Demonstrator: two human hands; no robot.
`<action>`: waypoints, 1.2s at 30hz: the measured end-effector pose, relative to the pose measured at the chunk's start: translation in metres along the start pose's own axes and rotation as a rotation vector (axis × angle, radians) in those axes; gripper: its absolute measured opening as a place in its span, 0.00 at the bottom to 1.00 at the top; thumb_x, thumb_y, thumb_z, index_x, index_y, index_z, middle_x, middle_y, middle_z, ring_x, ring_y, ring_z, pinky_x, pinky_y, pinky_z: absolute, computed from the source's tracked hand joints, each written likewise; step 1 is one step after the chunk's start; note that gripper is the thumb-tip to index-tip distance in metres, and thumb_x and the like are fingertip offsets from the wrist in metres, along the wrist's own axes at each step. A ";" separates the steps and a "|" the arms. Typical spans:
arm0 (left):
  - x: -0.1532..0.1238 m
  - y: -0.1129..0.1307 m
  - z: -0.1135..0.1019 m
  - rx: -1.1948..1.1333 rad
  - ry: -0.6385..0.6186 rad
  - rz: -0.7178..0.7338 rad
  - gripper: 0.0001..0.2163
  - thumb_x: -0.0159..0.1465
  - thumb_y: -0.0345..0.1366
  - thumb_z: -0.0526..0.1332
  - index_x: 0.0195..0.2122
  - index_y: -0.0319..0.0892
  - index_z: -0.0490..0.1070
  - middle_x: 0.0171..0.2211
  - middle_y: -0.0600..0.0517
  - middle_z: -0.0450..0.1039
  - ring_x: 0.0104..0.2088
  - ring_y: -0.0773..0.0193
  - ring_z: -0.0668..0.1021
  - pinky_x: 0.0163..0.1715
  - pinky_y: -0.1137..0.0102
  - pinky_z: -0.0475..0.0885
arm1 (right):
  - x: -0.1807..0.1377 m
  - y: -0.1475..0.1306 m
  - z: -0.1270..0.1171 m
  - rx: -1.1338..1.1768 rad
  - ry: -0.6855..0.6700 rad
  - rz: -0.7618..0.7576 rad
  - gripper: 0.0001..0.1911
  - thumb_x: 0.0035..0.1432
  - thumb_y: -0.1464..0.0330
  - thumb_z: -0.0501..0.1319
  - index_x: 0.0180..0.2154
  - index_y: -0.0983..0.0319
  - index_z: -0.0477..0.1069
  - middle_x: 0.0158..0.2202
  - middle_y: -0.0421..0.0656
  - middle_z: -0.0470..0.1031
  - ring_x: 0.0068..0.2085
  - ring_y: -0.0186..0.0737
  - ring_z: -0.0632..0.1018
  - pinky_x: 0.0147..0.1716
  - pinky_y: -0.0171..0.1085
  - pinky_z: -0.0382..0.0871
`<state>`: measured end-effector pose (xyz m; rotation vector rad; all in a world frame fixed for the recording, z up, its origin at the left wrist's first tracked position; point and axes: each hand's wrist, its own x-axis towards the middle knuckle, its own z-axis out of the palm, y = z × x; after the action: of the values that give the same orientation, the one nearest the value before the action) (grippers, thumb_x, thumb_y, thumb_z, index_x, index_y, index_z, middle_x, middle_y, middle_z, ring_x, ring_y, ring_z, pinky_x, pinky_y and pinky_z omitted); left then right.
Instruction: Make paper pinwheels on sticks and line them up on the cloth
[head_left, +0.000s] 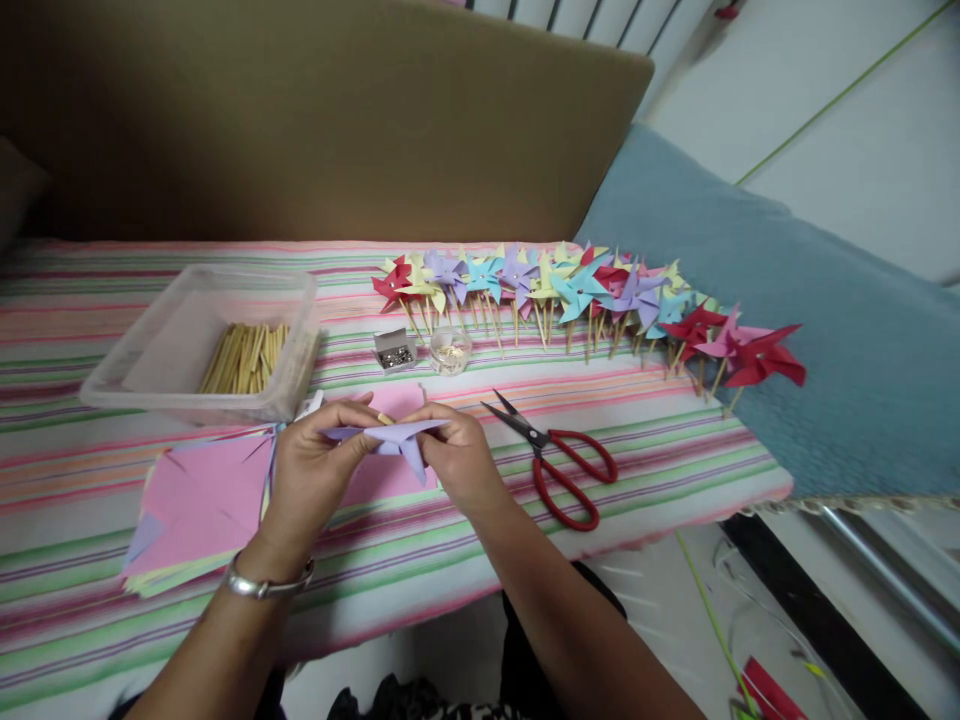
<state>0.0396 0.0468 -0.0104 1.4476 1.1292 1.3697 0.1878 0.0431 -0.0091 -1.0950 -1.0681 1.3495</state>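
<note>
Between my two hands is a lavender paper pinwheel, seen nearly edge-on, with one blade pointing down. The fingers of my left hand are closed on its left side, and a bit of wooden stick shows by the fingertips. My right hand pinches its right side. Below it lies a pink paper sheet, partly covered by the hands. Left of my left hand sits a stack of cut paper squares, pink on top. Scissors with red handles lie spread apart to the right.
A clear plastic box with wooden sticks stands at the back left. Behind my hands are a small box of metal pins and a round clear container. Several finished pinwheels line the back right, beside a blue cloth.
</note>
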 end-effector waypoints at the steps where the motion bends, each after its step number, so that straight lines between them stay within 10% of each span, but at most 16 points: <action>1: 0.000 0.000 0.000 -0.001 0.000 -0.002 0.02 0.53 0.34 0.67 0.26 0.45 0.75 0.30 0.53 0.79 0.43 0.57 0.78 0.56 0.55 0.65 | 0.000 0.000 0.000 0.000 0.000 0.000 0.03 0.43 0.68 0.64 0.23 0.60 0.73 0.18 0.35 0.67 0.20 0.30 0.66 0.19 0.30 0.60; 8: 0.002 -0.002 0.002 -0.030 0.024 -0.057 0.03 0.52 0.33 0.68 0.26 0.44 0.75 0.30 0.52 0.78 0.45 0.57 0.77 0.54 0.58 0.66 | 0.002 -0.002 -0.002 0.000 -0.037 0.019 0.03 0.44 0.68 0.64 0.23 0.61 0.72 0.19 0.35 0.68 0.21 0.30 0.66 0.22 0.31 0.60; 14: 0.011 -0.008 -0.001 -0.234 0.151 -0.267 0.07 0.49 0.34 0.69 0.23 0.41 0.72 0.20 0.56 0.71 0.21 0.68 0.72 0.22 0.71 0.67 | 0.008 -0.002 -0.015 -0.138 -0.114 0.073 0.04 0.47 0.72 0.61 0.28 0.62 0.74 0.23 0.37 0.71 0.25 0.31 0.69 0.26 0.31 0.63; 24: 0.016 -0.001 -0.003 -0.604 0.354 -0.486 0.14 0.40 0.32 0.73 0.25 0.38 0.70 0.23 0.55 0.73 0.24 0.69 0.73 0.24 0.74 0.67 | 0.006 0.019 -0.008 -0.284 -0.161 0.116 0.05 0.47 0.68 0.63 0.25 0.63 0.71 0.23 0.38 0.71 0.27 0.34 0.73 0.30 0.35 0.66; 36: 0.013 -0.005 -0.013 -0.159 0.197 -0.011 0.33 0.56 0.29 0.61 0.62 0.54 0.54 0.59 0.47 0.61 0.41 0.65 0.77 0.41 0.68 0.73 | 0.009 0.007 -0.018 -0.128 -0.109 0.171 0.08 0.46 0.65 0.65 0.25 0.64 0.72 0.21 0.38 0.71 0.23 0.32 0.71 0.26 0.33 0.64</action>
<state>0.0264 0.0610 -0.0110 1.2114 1.1209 1.5843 0.2044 0.0522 -0.0194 -1.2421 -1.1747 1.5071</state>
